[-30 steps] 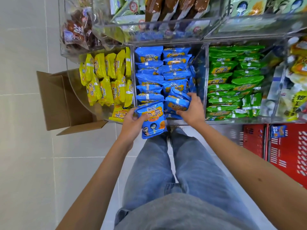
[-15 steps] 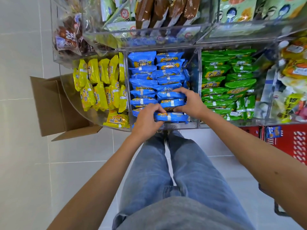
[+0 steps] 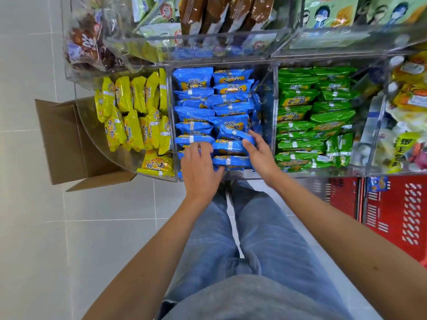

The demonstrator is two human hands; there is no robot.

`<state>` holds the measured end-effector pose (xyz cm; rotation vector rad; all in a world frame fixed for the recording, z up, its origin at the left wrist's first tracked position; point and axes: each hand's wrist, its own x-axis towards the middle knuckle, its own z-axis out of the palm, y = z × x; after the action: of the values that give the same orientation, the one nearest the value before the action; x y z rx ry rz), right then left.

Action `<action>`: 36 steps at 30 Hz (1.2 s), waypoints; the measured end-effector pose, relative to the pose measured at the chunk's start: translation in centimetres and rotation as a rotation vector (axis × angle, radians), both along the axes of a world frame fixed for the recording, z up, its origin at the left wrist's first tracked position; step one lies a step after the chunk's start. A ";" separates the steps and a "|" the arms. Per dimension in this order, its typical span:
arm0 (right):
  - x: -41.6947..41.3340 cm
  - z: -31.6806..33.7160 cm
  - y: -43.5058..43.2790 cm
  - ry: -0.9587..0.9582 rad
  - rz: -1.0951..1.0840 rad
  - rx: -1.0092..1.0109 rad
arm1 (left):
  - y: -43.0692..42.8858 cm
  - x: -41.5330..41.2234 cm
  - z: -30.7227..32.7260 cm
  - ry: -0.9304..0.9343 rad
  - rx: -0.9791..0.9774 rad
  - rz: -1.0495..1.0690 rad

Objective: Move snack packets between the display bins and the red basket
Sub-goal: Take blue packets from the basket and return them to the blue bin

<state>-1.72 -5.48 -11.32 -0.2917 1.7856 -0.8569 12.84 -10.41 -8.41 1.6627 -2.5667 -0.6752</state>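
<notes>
Two hands: left hand (image 3: 199, 172), right hand (image 3: 258, 155); one cardboard box (image 3: 67, 144) at nine o'clock; one blue packet (image 3: 379, 183) in red basket (image 3: 404, 215).

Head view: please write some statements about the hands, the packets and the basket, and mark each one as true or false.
1. The left hand and the right hand both rest on the blue packets. True.
2. Green packets lie left of the blue ones. False: the green packets lie to their right; the yellow packets lie left.
3. A single blue packet shows in the red basket. True.
4. The cardboard box stands by the basket. False: the cardboard box stands at the left, beside the yellow packets.
</notes>
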 end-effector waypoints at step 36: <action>1.7 9.5 9.5 0.155 -0.162 -0.127 | 2.1 5.3 4.9 0.273 0.674 0.216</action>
<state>-0.07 4.01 -1.79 -0.3062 1.9212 -1.0904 18.14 -8.33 -3.53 1.7787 -2.0414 -1.7393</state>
